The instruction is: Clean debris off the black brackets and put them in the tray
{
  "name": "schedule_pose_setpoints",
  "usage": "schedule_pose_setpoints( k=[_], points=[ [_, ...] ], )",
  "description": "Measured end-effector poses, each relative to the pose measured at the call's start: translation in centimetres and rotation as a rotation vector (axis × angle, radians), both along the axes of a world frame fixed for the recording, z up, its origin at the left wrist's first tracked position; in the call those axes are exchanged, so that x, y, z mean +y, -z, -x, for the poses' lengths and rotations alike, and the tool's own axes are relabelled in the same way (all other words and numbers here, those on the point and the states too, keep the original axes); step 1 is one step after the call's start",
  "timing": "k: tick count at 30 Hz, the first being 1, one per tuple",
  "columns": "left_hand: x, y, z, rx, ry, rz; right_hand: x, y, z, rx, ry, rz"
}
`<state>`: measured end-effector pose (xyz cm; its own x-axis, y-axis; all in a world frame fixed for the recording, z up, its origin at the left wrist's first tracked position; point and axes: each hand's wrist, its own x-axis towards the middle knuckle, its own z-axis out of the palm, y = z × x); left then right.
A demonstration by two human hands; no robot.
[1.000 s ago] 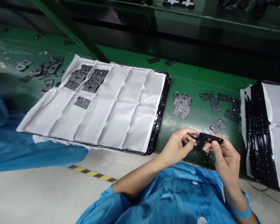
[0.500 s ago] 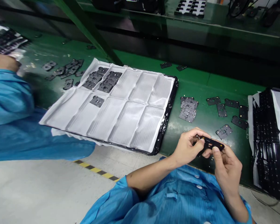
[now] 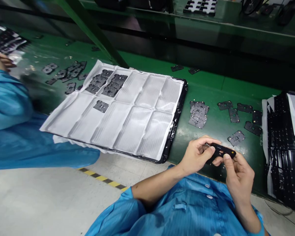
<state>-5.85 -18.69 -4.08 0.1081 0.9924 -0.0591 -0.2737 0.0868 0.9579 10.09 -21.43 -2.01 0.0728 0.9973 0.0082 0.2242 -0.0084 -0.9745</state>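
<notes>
A flat black plastic plate with cutouts and a small yellow patch (image 3: 221,151) is held between both hands above the bench's front edge. My left hand (image 3: 198,154) pinches its left end, thumb on the face and fingers behind. My right hand (image 3: 238,170) grips the right end, its thumb pressed on the lower edge. Beyond the hands lie similar loose plates (image 3: 236,138) and an overlapping stack of them (image 3: 198,114). To the left, a tray lined with white sheet (image 3: 135,123) carries several such plates (image 3: 114,86) in its far left compartments.
A co-worker's blue sleeve (image 3: 7,98) is at the far left, near scattered plates (image 3: 73,70). Black trays with white lining (image 3: 282,147) stand at the right edge. A green post (image 3: 93,32) rises behind the lined tray. A shelf (image 3: 226,24) runs along the back.
My hands keep nearly the same grip and place, the plate barely shifting. The co-worker's hand at the far left has moved slightly, with its fingers now showing.
</notes>
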Motion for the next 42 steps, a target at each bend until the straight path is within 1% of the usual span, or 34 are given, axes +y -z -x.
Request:
schedule_pose_setpoints(
  k=[5, 9, 12, 17, 19, 21, 23, 26, 31, 36, 39, 42],
  points=[
    [0.2, -0.2, 0.0, 0.014, -0.007, 0.057, 0.1, 0.2, 0.1, 0.004, -0.012, 0.003],
    [0.3, -0.3, -0.3, -0.026, -0.013, 0.132, -0.1, 0.1, 0.2, 0.004, -0.01, 0.006],
    [0.3, -0.2, -0.5, -0.112, -0.018, 0.22, -0.2, 0.2, 0.2, -0.023, -0.02, 0.001],
    [0.4, -0.4, -0.6, -0.313, -0.04, 0.39, -0.4, 0.7, -0.1, -0.064, -0.072, -0.026],
    [0.5, -0.6, -0.7, -0.369, -0.034, 0.424, -0.5, 0.8, -0.2, -0.043, -0.088, -0.03],
    [0.4, -0.7, -0.7, -0.39, -0.041, 0.424, -0.4, 0.7, -0.2, 0.004, -0.071, -0.025],
    [0.2, -0.8, -0.6, -0.361, -0.063, 0.399, -0.3, 0.4, -0.2, 0.045, -0.04, -0.02],
    [-0.2, -0.7, -0.4, -0.241, -0.072, 0.358, -0.1, 0.3, -0.1, 0.074, -0.028, -0.016],
    [-0.6, -0.8, 0.2, -0.035, 0.057, 0.288, 0.1, 0.8, -0.3, 0.101, 0.043, -0.005],
    [-0.7, -1.1, 0.2, 0.003, 0.037, 0.22, 0.1, 1.3, -0.3, 0.079, 0.047, -0.017],
    [-0.7, -1.0, 0.1, 0.017, 0.021, 0.207, 0.1, 1.4, -0.3, 0.064, 0.044, -0.036],
    [-0.6, -0.9, 0.0, 0.023, 0.015, 0.21, 0.0, 1.5, -0.5, 0.029, 0.01, -0.054]
  ],
)
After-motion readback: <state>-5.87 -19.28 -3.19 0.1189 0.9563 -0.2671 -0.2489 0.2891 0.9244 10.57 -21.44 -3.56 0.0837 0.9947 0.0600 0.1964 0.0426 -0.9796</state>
